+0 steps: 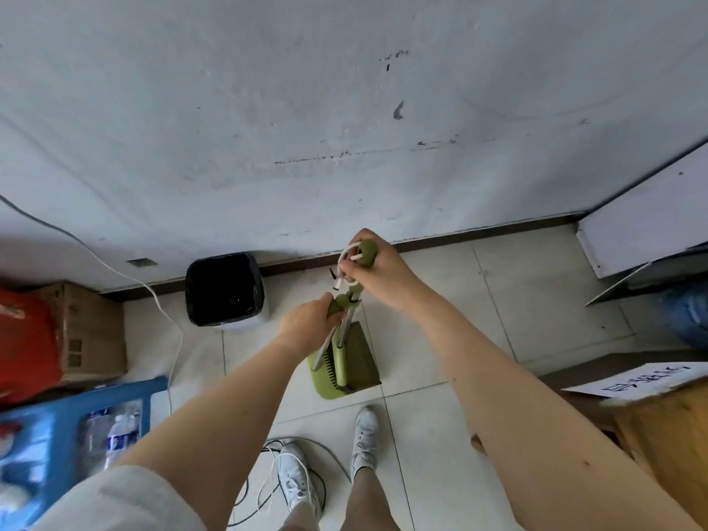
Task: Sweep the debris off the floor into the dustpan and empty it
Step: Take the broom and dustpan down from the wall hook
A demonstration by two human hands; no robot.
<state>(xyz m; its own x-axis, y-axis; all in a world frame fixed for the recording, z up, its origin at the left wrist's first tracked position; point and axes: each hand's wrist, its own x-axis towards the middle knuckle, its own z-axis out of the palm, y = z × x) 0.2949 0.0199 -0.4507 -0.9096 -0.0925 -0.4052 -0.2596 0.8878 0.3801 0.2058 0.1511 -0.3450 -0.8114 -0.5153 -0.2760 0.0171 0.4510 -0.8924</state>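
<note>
Two hands, two green handles: left hand (306, 323) wraps the broom handle (337, 305); right hand (377, 268) clasps the dustpan handle (367, 254); one green dustpan (328, 385) stands on the tiles beside one black-lined bin (224, 289).

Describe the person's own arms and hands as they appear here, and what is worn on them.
Both forearms are bare, with no watch, gloves or jewellery visible on the left hand or right hand. A light grey short sleeve covers the left upper arm; the right arm shows no sleeve in frame.

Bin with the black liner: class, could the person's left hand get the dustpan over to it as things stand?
Probably yes. The bin stands open just left of the left hand, which grips the dustpan handle, with bare tiled floor between them.
</note>
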